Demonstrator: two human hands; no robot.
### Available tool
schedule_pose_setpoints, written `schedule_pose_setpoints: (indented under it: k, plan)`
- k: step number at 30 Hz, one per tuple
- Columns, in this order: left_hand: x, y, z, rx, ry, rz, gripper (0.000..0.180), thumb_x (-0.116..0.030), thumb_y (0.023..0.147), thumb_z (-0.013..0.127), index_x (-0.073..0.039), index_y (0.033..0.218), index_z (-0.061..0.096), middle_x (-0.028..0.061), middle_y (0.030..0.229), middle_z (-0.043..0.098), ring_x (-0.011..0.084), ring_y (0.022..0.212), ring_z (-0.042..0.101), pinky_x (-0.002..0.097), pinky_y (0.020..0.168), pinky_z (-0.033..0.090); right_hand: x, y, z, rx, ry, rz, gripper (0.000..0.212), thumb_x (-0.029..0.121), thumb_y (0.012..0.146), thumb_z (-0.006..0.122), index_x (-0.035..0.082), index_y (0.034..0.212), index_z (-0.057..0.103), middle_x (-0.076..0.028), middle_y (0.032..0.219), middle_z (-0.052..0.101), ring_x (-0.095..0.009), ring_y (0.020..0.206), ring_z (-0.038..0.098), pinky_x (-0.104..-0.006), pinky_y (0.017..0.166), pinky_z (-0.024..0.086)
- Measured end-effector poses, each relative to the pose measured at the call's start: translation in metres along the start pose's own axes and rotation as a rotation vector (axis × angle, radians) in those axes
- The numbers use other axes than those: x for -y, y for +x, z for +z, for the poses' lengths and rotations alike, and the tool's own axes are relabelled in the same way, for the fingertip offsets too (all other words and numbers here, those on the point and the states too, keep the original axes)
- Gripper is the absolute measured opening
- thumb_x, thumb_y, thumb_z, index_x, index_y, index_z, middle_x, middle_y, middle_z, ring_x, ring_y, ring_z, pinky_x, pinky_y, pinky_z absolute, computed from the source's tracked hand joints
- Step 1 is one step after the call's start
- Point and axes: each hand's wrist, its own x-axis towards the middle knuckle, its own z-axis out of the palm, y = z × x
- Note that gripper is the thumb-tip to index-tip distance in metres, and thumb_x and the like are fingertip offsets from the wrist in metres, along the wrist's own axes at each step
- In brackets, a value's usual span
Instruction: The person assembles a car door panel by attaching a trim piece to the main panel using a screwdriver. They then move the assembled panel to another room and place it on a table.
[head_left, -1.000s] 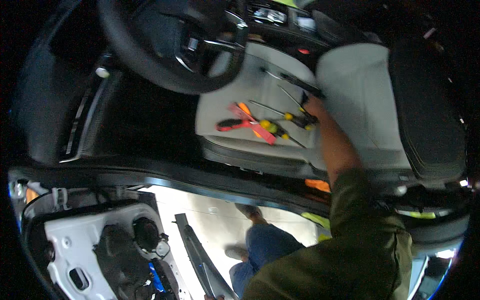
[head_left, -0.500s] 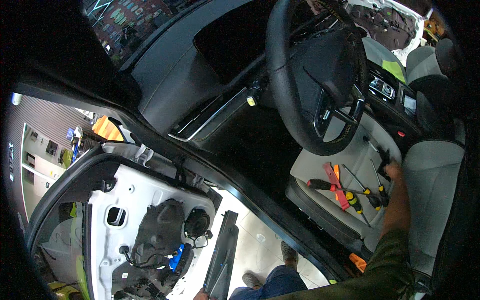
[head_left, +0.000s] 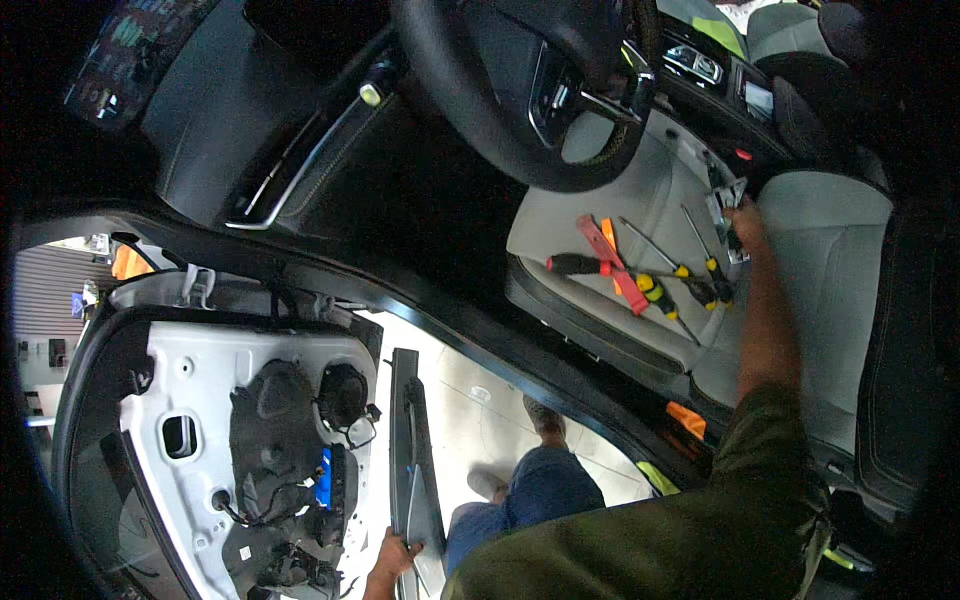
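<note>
My left hand is closed on the near end of a long dark trim panel, which stands edge-up beside the open car door. My right arm reaches across to the driver's seat. There my right hand grips a small silver and black part near the backrest; its exact kind is unclear. On the cushion beside that hand lie a red pry tool, an orange pry tool, a red-and-black-handled tool and several yellow-and-black screwdrivers.
The steering wheel overhangs the seat's front. At left stands the stripped white door with exposed wiring and a blue connector piece. The door sill crosses between my legs and the seat. An orange item lies beside the seat base.
My view has shifted, so the seat and wheel sit further up and left. The silver and black part in my right hand now shows its shiny side. More of my left hand is visible on the panel.
</note>
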Motion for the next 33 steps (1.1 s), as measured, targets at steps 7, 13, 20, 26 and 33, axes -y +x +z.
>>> schedule_pose_setpoints:
  k: [7,13,20,26,33]
  plan:
    - [0.024,-0.011,0.015,-0.308,-0.095,0.118,0.039,-0.036,0.076,0.069,0.003,0.080,0.067,0.0234,0.077,0.061,0.0371,0.086,0.054,0.0420,0.080,0.045,0.144,-0.075,-0.071,0.268,0.438,0.198,0.035,0.021,0.074,0.067,-0.001,0.101,0.060,-0.007,0.079,0.061,-0.019,0.065,0.055,-0.0333,0.057,0.043]
    - [0.044,0.022,0.036,-0.318,-0.344,0.190,0.034,-0.026,0.073,0.070,0.007,0.080,0.066,0.0279,0.088,0.059,0.0406,0.087,0.053,0.0435,0.082,0.043,0.170,-0.145,-0.081,0.238,0.508,0.553,0.033,0.030,0.078,0.065,0.010,0.104,0.066,-0.015,0.099,0.062,-0.027,0.089,0.059,-0.0405,0.072,0.049]
    - [0.060,0.007,0.033,-0.363,-0.320,0.231,0.033,-0.023,0.073,0.070,0.007,0.084,0.065,0.0273,0.094,0.055,0.0432,0.089,0.053,0.0451,0.083,0.043,0.270,-0.295,-0.060,0.187,0.931,0.575,0.021,0.019,0.078,0.068,0.006,0.078,0.051,-0.002,0.053,0.045,-0.014,0.038,0.041,-0.0302,0.037,0.034]
    - [0.087,0.017,0.034,-0.326,-0.282,0.343,0.044,-0.033,0.079,0.066,0.010,0.086,0.063,0.0296,0.094,0.056,0.0432,0.093,0.051,0.0454,0.088,0.040,0.268,-0.369,-0.049,0.211,0.955,0.520,0.025,0.023,0.078,0.068,0.006,0.079,0.049,-0.002,0.052,0.043,-0.013,0.038,0.041,-0.0278,0.035,0.030]
    - [0.078,0.030,0.021,-0.284,-0.274,0.390,0.038,-0.025,0.077,0.068,0.011,0.084,0.060,0.0233,0.089,0.063,0.0354,0.085,0.060,0.0400,0.078,0.046,0.246,-0.448,-0.064,0.158,1.087,0.612,0.024,0.016,0.076,0.066,0.006,0.094,0.054,-0.009,0.076,0.055,-0.021,0.061,0.053,-0.0392,0.053,0.043]
